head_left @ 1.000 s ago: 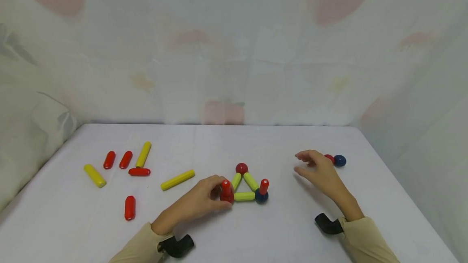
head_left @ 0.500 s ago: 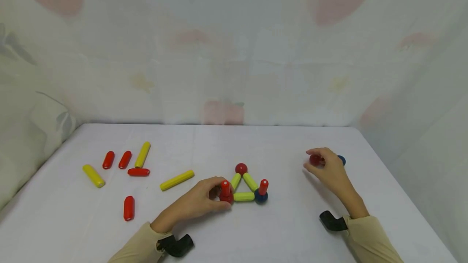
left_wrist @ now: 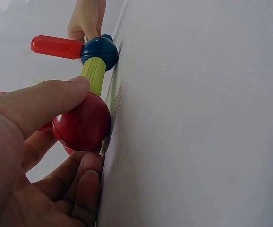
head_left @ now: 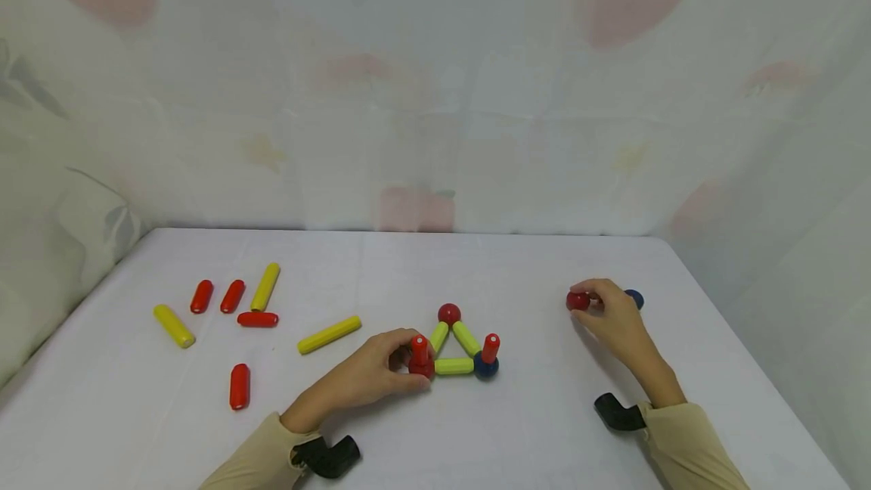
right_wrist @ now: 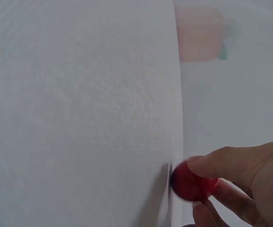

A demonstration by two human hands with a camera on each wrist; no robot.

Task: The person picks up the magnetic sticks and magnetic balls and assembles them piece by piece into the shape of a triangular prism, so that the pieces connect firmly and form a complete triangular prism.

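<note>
While the left grip (head_left: 367,373) pinches the near-left red corner ball (left_wrist: 83,125) of the triangle frame (head_left: 454,366), the right grip (head_left: 618,324) pinches a loose red ball (head_left: 578,301) toward the counter's (head_left: 531,429) right side. Blue ball (head_left: 636,298) just beyond; red sticks (head_left: 240,386) and yellow sticks (head_left: 330,335) lie left.

Lime triangle frame (head_left: 454,366) is lying flat w/ 2 red balls (head_left: 450,314) & 1 blue ball (head_left: 486,368) at corners, 2 red rods (head_left: 491,346) standing up; L hand (head_left: 370,373) is holding near-L ball (left_wrist: 85,124). R hand (head_left: 615,324) is pinching loose red ball (head_left: 578,301), prob. touching table (head_left: 517,429).
</note>
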